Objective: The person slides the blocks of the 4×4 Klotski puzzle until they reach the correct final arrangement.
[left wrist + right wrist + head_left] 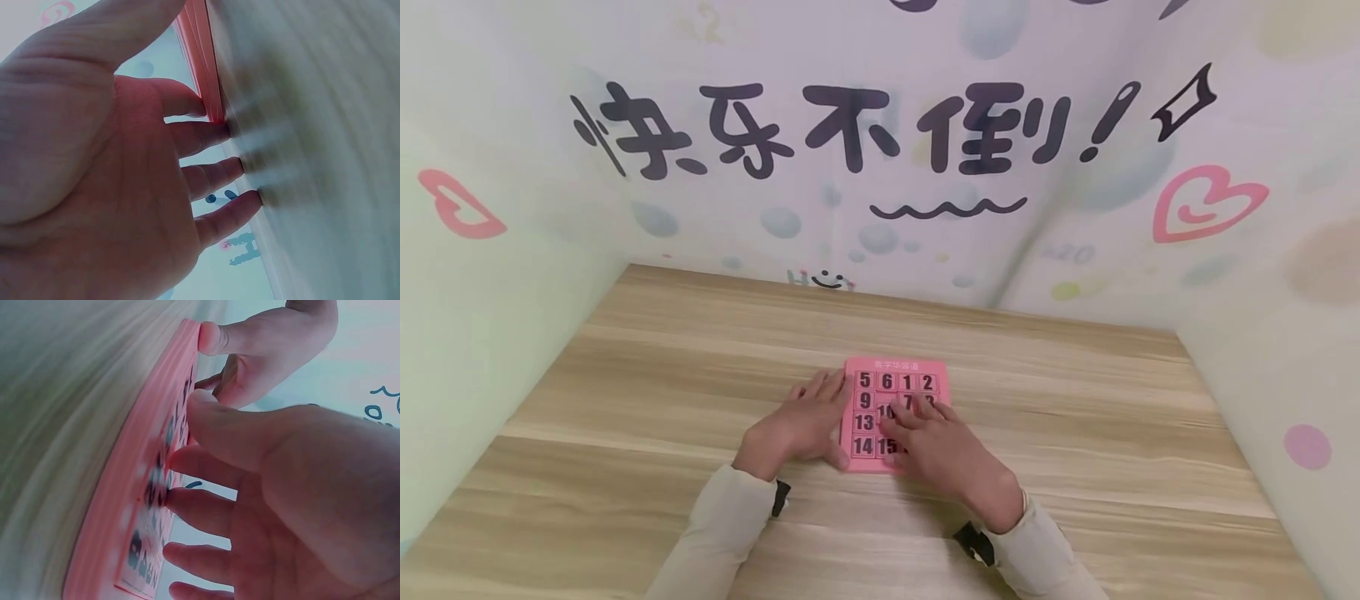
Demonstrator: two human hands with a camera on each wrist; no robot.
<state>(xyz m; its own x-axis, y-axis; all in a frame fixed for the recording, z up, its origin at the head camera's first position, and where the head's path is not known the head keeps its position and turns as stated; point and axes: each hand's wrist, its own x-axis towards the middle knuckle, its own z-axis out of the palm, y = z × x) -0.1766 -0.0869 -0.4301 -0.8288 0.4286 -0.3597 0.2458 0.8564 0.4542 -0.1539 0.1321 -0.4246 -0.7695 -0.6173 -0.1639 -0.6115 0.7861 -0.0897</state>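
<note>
The pink sliding number puzzle point(875, 423) lies flat on the wood-grain table point(647, 400), with the lettered backdrop point(745, 217) standing beyond it at twelve o'clock. Take the puzzle's centre as the dial, as the head view sees it. The left hand point(805, 425) is at nine o'clock, unclenched, its fingers extended along the side of the pink frame point(861, 364) and its thumb at the seven o'clock corner. The right hand point(943, 450) comes in from four o'clock, loosely spread, with fingertips down on the numbered faces and its thumb beside tile 15 point(887, 447), near six o'clock; it pinches nothing. Tile 10 point(886, 412) sits between two rows, just off centre towards nine o'clock, level with neither tile 9 point(865, 401) nor tile 13 point(863, 422).

The puzzle looks like rigid plastic, so it is probably light, stiff and not very fragile, but apt to skid on the table; a steadying palm at nine o'clock suits it. The tiles should slide under light, flat fingertip pressure, though one pushed askew could catch its neighbours. For lifting, the frame at three and nine o'clock seems the best hold.
</note>
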